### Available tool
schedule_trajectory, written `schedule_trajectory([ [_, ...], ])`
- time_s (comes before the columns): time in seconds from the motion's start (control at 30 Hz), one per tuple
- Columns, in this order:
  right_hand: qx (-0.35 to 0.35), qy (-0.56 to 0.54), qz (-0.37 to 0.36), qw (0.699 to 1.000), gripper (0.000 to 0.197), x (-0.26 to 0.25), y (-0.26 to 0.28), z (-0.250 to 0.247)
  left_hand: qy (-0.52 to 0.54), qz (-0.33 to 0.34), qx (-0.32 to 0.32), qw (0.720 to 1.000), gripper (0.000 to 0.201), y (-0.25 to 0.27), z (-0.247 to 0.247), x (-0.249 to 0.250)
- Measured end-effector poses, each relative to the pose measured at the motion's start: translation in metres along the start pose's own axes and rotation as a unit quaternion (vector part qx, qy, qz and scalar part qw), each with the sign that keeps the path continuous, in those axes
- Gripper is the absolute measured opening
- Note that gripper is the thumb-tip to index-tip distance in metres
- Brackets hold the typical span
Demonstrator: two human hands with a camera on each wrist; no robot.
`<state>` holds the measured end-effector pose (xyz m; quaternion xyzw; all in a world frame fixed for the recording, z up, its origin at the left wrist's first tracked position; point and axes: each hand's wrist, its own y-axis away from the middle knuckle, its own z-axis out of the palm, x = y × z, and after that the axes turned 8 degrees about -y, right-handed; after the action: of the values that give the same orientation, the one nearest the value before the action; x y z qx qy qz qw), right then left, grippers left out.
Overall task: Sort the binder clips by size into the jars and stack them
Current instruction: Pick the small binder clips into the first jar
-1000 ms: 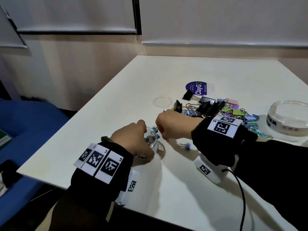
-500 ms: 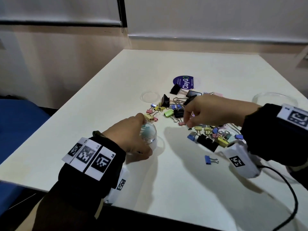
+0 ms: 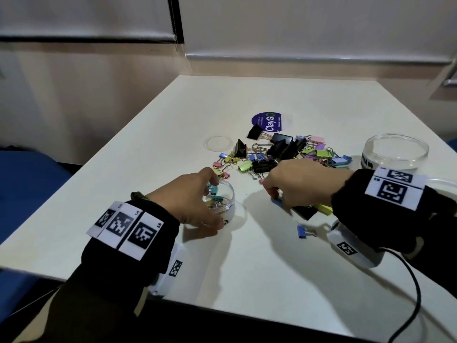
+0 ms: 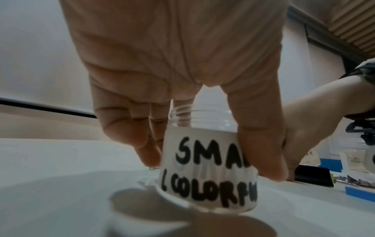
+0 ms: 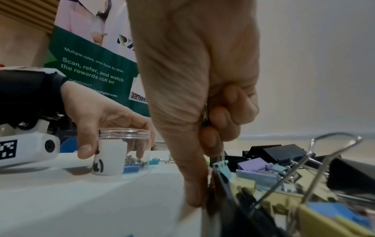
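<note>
White table [image 3: 247, 280], near to far.

Lone blue binder clip [image 3: 302, 231]: near right of centre, lying apart from the rest, just beside the right wrist camera.

Small clear jar [image 3: 226, 203]: upright at near centre-left, lid off, white label hand-lettered "SMA… / (COLORFU…" [image 4: 211, 173]; several small teal and blue clips inside. Left hand [image 3: 188, 201] grips it from above, thumb on the near side of the wall and fingers curled round the far side.

Right hand [image 3: 296, 184]: right of the jar, lowered onto the near edge of the clip pile. Fingers [image 5: 223, 115] curled narrow, pinching the wire handles of a small teal clip [image 5: 221, 166]; thumb tip down beside a black clip.

Pile of binder clips [image 3: 284, 157]: centre of the table, mixed large black and small pastel pieces, touching and overlapping.

Clear round lid [image 3: 218, 144]: flat, just left of the pile's far side.

Purple "ClayGo" sticker disc [image 3: 268, 121]: far side of the pile, partly under a black clip.

Large clear jar [image 3: 395, 154]: right, open, labelled, well apart from the small jar.
</note>
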<state>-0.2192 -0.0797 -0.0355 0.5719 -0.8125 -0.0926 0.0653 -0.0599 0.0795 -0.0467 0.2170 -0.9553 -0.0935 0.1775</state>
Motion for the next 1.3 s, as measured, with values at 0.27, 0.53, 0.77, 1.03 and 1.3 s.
schedule_trajectory([
  [0.27,0.101,-0.235,-0.021,0.966,0.012,-0.025,-0.003,-0.026,0.022,0.011,-0.002,1.0,0.077,-0.003,0.002,0.004],
  [0.53,0.075,-0.274,-0.045,0.958,0.034,-0.032,-0.001,-0.028,0.03,0.011,0.002,0.999,0.078,-0.007,0.004,0.002],
  [0.77,-0.129,-0.126,0.043,0.983,0.027,-0.01,0.037,0.008,0.009,0.018,0.005,1.0,0.075,-0.011,0.006,0.006],
  [1.03,-0.04,-0.152,0.009,0.988,0.013,-0.02,0.026,0.0,0.0,-0.015,-0.018,1.0,0.071,-0.001,0.004,-0.001],
  [1.3,0.161,-0.488,-0.039,0.857,0.018,-0.047,-0.03,-0.022,-0.02,-0.048,0.0,0.999,0.075,0.002,0.001,-0.008],
])
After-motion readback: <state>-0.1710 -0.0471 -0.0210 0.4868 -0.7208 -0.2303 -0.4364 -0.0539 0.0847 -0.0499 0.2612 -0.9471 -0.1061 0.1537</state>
